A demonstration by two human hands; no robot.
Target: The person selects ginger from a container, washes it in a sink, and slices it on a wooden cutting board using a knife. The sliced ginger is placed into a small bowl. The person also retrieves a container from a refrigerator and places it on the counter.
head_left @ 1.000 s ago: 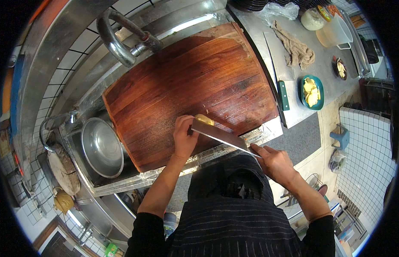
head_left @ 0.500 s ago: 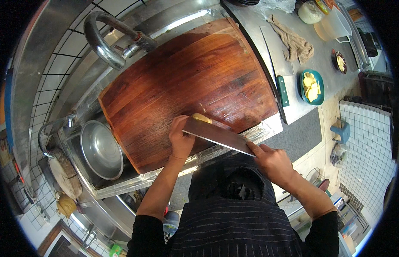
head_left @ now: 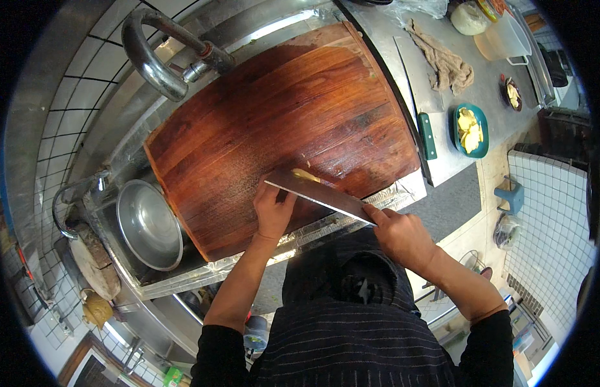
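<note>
A wide-bladed cleaver (head_left: 319, 195) slants across the near edge of the wooden cutting board, its handle wrapped by the closed fingers of my right hand (head_left: 403, 235). At the other end of the blade is my left hand (head_left: 274, 209), fingers curled in; the steel covers their tips, so what they grip is hidden. Just past the blade a pale yellow piece, probably ginger (head_left: 306, 175), shows on the board (head_left: 268, 116). Small pale scraps lie beside it.
Right of the board, a green-handled knife (head_left: 427, 137) lies near a teal bowl of yellow slices (head_left: 469, 131). A tan cloth (head_left: 442, 61) and clear plastic jug (head_left: 504, 42) stand beyond. At left are a metal basin (head_left: 150, 226) and a curved faucet (head_left: 148, 51).
The cleaver and my right hand have shifted slightly left and up. The blade now covers more of the left fingers and the yellow piece. The left hand stays nearly in place.
</note>
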